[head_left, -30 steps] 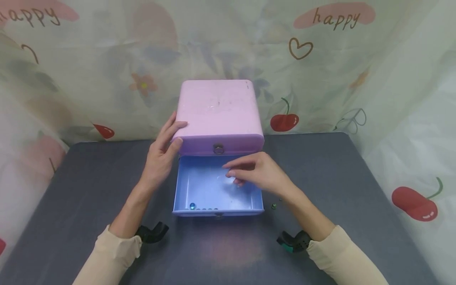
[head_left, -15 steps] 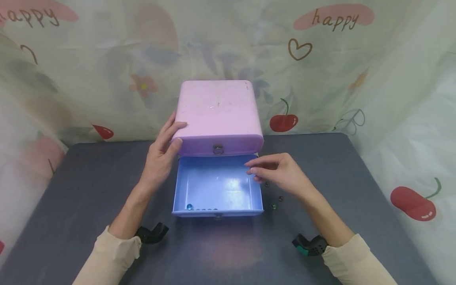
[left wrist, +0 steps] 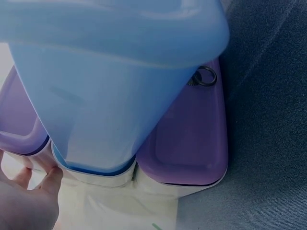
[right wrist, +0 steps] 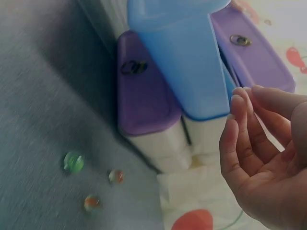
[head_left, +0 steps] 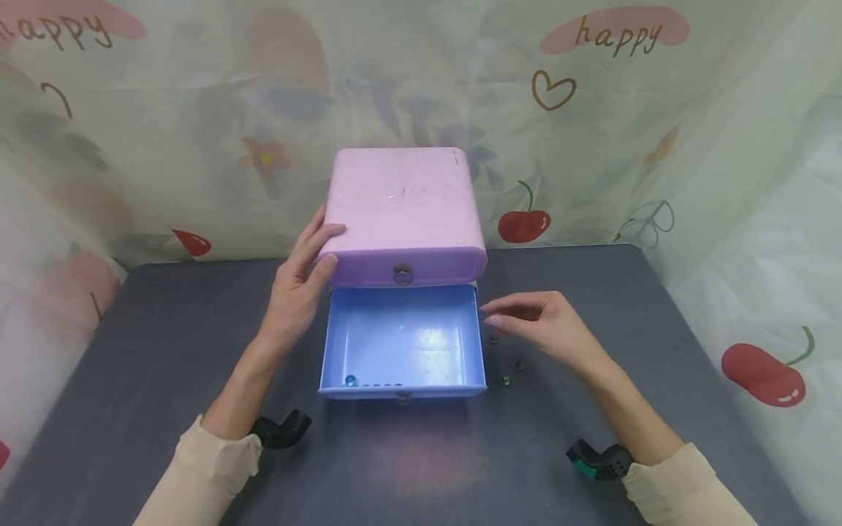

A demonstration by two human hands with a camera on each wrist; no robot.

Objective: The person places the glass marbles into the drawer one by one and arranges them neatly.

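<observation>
The blue drawer [head_left: 403, 342] stands pulled out of the pink cabinet [head_left: 403, 212], with several marbles [head_left: 373, 383] already along its near wall; three loose marbles [head_left: 505, 361] remain on the table [head_left: 164, 351] to its right. The left hand [head_left: 299, 288] rests flat-fingered against the cabinet's left corner. The right hand [head_left: 549, 329] hovers above the loose ones, fingers relaxed, holding nothing. The right wrist view shows their colours [right wrist: 91, 179] and two lower purple drawers [right wrist: 144, 93].
</observation>
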